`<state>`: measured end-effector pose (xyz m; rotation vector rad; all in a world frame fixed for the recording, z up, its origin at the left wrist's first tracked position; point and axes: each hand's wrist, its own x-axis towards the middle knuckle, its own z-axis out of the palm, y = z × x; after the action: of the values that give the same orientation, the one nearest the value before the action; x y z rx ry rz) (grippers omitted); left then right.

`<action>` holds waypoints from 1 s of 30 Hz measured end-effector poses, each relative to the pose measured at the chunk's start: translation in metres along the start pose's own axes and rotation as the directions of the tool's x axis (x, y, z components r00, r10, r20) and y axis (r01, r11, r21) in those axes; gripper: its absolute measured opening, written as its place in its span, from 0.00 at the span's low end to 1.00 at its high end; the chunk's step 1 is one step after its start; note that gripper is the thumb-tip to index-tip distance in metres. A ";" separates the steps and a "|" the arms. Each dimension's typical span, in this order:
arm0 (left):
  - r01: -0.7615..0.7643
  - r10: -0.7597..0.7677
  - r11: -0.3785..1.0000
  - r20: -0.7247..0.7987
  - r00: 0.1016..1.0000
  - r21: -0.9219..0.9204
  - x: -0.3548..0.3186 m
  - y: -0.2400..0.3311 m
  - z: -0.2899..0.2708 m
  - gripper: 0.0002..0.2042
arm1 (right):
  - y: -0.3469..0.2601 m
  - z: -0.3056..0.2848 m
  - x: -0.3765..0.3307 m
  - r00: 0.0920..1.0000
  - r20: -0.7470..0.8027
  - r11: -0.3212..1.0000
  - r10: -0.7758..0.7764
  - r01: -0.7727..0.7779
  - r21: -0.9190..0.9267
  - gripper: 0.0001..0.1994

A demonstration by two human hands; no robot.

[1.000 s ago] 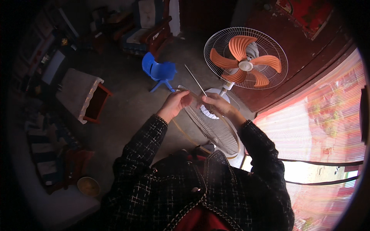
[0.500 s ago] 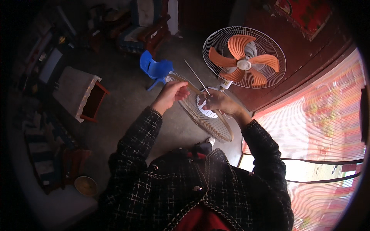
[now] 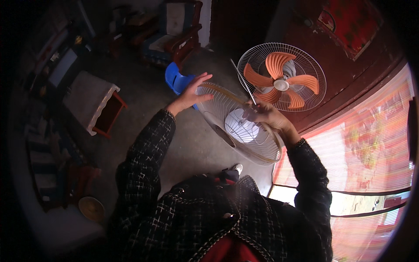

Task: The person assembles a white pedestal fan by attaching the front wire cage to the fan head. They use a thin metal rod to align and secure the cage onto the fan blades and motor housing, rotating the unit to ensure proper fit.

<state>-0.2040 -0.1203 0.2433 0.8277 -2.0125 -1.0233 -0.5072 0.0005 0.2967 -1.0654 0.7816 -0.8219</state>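
Observation:
The wire front guard of a fan (image 3: 218, 114), with a tan rim, is tilted in front of my body. My right hand (image 3: 268, 117) has its fingers closed at the guard's far right rim. A thin straight metal rod (image 3: 242, 81) also sticks up out of that hand; its lower end is hidden by the fingers. At the guard's left end my left hand (image 3: 190, 97) is open, thumb and fingers spread beside the rim; whether it touches is unclear. Beyond stands a fan with orange blades (image 3: 279, 65), its front uncovered and a rear wire cage behind the blades.
The fan's round white base (image 3: 241, 125) shows through the guard. Past my left hand is a blue plastic chair (image 3: 174, 78). A cloth-covered table (image 3: 89, 98) and a bowl (image 3: 91, 208) are at left, a cushioned armchair (image 3: 172, 35) far back, a striped curtain (image 3: 366, 144) at right.
My left hand has spread its fingers and risen slightly. The guard has turned to show more of its face, and my right hand has shifted right with the guard and rod.

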 end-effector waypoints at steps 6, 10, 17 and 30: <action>0.165 -0.134 0.950 0.132 0.982 -0.267 0.013 0.004 -0.016 0.17 | -0.040 0.018 -0.023 0.998 -0.058 0.999 0.020 -0.022 -0.041 0.20; 0.075 -0.052 0.982 0.133 0.990 -0.174 0.016 0.008 -0.018 0.16 | -0.057 0.016 -0.037 0.997 -0.042 0.988 0.060 -0.065 -0.138 0.20; 0.260 -0.167 0.905 0.280 0.945 -0.336 0.029 0.046 -0.007 0.12 | -0.090 0.005 -0.069 1.000 0.010 0.935 0.005 -0.001 -0.355 0.23; 0.140 0.010 0.910 0.358 0.934 -0.390 0.028 0.074 -0.001 0.09 | -0.111 0.038 -0.126 0.974 -0.162 0.843 -0.160 0.049 -0.536 0.18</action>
<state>-0.2339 -0.1074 0.3153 0.5106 -1.9526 -1.6639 -0.5555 0.0971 0.4311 -1.5455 1.1740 -0.8353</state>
